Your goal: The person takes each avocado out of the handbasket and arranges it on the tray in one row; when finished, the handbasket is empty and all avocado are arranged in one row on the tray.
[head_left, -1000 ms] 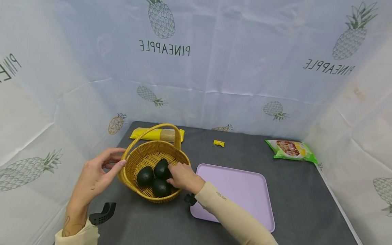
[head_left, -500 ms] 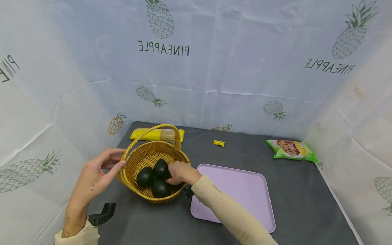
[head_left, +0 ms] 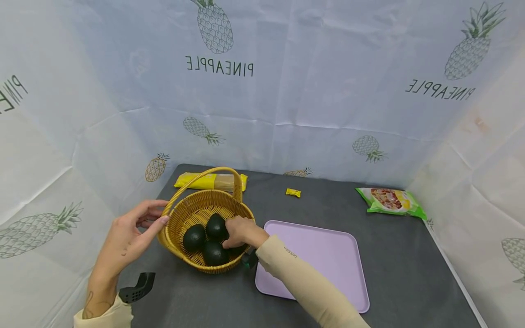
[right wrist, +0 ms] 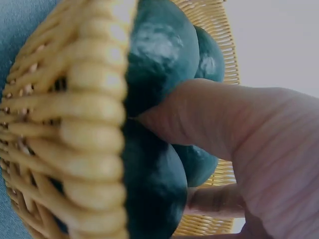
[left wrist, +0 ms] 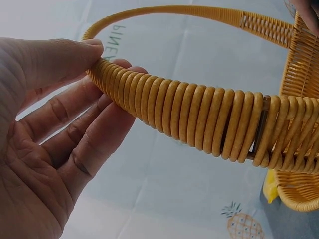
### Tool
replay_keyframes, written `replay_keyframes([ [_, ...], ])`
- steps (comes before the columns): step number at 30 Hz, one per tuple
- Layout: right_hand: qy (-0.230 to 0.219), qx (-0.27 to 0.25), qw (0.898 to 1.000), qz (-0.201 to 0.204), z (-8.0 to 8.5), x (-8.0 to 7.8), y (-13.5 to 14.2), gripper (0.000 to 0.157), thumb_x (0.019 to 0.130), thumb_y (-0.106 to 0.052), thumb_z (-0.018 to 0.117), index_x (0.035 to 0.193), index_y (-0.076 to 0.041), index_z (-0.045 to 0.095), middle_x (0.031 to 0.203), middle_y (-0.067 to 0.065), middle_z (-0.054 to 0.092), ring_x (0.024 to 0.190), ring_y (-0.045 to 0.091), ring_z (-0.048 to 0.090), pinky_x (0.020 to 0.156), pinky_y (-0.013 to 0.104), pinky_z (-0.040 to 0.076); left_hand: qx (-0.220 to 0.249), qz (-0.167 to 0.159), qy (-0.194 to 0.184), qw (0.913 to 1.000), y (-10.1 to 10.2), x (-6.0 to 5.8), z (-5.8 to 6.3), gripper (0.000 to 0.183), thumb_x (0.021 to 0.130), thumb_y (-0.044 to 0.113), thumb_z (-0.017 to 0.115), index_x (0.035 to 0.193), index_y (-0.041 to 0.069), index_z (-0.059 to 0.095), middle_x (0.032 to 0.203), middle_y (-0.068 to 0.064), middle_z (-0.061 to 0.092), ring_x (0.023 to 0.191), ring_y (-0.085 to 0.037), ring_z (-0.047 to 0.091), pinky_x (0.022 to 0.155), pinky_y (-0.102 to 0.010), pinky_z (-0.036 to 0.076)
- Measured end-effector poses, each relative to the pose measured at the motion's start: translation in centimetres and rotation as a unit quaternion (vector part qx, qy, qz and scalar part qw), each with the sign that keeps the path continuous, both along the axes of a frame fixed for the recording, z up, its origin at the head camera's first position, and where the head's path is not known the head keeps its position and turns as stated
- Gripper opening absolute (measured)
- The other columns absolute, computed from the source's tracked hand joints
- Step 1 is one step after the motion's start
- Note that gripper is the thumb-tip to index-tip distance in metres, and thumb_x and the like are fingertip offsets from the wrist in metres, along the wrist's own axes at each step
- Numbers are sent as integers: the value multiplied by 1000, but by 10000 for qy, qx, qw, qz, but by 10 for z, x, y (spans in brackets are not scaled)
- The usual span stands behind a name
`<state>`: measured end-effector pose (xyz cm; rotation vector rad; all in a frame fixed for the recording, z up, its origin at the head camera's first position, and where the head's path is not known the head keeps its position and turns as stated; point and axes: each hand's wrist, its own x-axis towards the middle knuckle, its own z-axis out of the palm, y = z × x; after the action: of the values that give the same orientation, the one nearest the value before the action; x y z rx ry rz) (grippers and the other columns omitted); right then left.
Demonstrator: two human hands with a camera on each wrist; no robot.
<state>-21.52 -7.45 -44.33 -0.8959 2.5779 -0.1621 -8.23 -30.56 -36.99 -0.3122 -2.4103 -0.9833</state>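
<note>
Basket (head_left: 188, 205) with four dark avocados (head_left: 215, 253) lying close together inside. The left hand (head_left: 131, 232) pinches the handle (left wrist: 164, 107) between thumb and fingers, probably to steady the basket; the right hand (head_left: 244, 231), inside it, grips the rightmost avocado (right wrist: 154, 184), thumb set in the cleft beside its neighbour. This close packing leaves little finger room. The right sleeve (head_left: 311, 287) crosses the tray (head_left: 328, 255). A yellow packet (head_left: 207, 183) lies behind the handle; farther right are a sweet (head_left: 293, 192) and a green packet (head_left: 389, 201).
</note>
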Motion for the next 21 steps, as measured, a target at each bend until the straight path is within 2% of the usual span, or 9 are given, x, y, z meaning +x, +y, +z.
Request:
replay_keyframes([
  [4, 37, -84, 9999, -95, -1, 2, 0, 35, 87, -41, 78, 105, -14, 65, 96, 2, 67, 85, 18, 64, 71, 33, 52, -7, 15, 4, 10000, 0, 0, -1, 41, 88, -2, 76, 123, 18, 68, 92, 5, 73, 76, 2, 64, 68, -11, 48],
  [12, 44, -272, 9996, -32, 3, 6, 2, 47, 87, -40, 79, 121, -12, 64, 107, 4, 68, 96, 21, 66, 78, 34, 54, 44, -10, -12, 10000, 0, 1, 1, 41, 89, -2, 75, 125, 17, 68, 91, -3, 74, 76, 2, 64, 68, -11, 48],
  [18, -72, -700, 9975, 5, 9, 5, 10, 55, 88, -38, 78, 132, -9, 59, 113, 7, 67, 98, 19, 65, 80, 33, 54, 67, 16, -82, 9999, 0, 0, 1, 40, 89, 0, 75, 124, 18, 68, 91, -1, 74, 77, 2, 64, 68, -11, 48],
  [21, -162, -973, 9951, 38, 13, 4, 16, 55, 88, -35, 77, 133, -9, 57, 111, 6, 67, 93, 17, 65, 77, 32, 54, 54, 24, -91, 9999, -1, 0, 1, 38, 90, 1, 75, 124, 17, 68, 91, -1, 74, 77, 2, 64, 68, -11, 48],
])
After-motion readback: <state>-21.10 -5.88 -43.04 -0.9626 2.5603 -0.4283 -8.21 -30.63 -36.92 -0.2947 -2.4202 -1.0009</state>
